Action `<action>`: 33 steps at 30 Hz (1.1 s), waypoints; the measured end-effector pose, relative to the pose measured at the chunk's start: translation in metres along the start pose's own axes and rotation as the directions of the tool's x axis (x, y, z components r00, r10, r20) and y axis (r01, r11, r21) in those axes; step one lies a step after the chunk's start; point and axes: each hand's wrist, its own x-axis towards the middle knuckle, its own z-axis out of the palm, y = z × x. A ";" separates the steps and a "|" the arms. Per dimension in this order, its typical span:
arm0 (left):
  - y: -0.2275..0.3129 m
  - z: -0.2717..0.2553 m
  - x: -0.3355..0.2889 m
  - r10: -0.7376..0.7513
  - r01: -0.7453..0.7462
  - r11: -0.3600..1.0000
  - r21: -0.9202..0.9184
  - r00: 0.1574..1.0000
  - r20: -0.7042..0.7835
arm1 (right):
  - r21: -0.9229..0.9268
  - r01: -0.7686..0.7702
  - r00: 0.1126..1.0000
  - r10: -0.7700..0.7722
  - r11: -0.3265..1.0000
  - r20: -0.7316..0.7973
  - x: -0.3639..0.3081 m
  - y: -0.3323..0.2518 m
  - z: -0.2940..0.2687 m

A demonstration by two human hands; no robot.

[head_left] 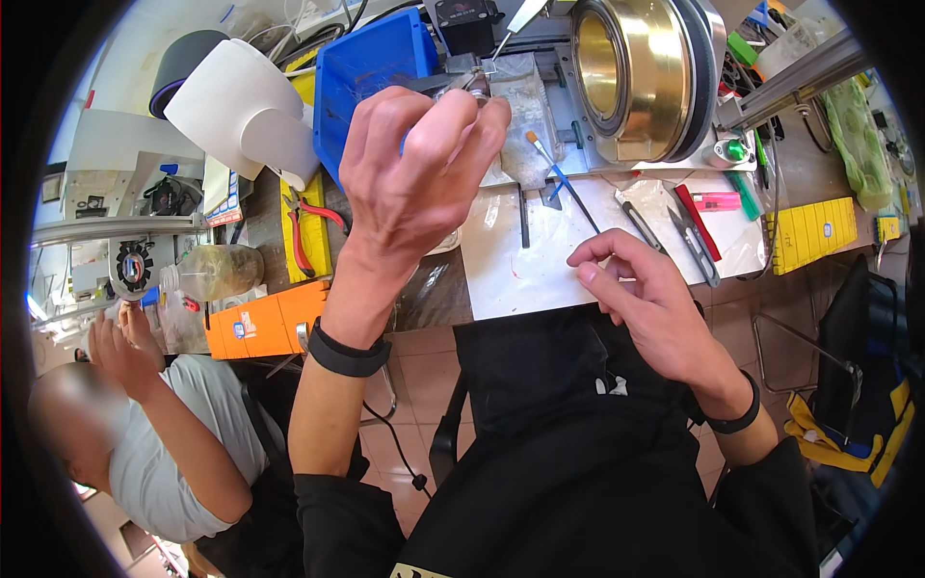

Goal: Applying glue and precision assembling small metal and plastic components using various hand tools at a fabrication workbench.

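My left hand (414,164) is raised over the far side of the bench, its back toward me and its fingers bent downward. A small shiny metal part (477,85) shows at its fingertips; the grip on it is mostly hidden. Below and to the right, my right hand (650,303) hovers at the front edge of a white sheet (496,279). Its thumb and forefinger are close together and the other fingers curl in; whatever is between them cannot be made out. A thin brush (568,183) lies slanted, its handle end close to that forefinger.
A blue bin (371,72) and a brass-coloured cylinder (641,77) stand at the back. Red-handled pliers (306,236) lie left; tweezers (692,246) and a craft knife (644,226) lie right. White ducting (236,106) rises at left, near a co-worker (183,443).
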 end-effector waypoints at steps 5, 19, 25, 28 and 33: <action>0.000 0.000 0.001 0.026 -0.026 0.999 0.030 1.000 -0.008 | 0.023 -0.022 1.000 0.022 0.999 0.022 0.001 -0.001 0.001; -0.003 -0.007 0.004 0.078 -0.085 0.995 0.058 0.990 0.119 | -0.555 0.273 0.943 -0.332 0.786 -0.005 0.003 -0.002 -0.004; -0.001 -0.006 -0.001 -0.001 -0.001 1.000 0.031 0.998 0.070 | -0.857 0.344 0.880 -0.451 0.383 0.152 0.008 0.006 -0.011; -0.001 -0.007 0.001 -0.021 0.021 1.000 0.006 0.995 0.093 | -0.884 0.361 0.850 -0.495 0.298 0.181 0.014 0.008 -0.010; 0.000 -0.010 0.004 -0.043 0.047 0.998 -0.029 0.993 0.109 | -0.901 0.352 0.847 -0.495 0.252 0.192 0.025 0.007 -0.013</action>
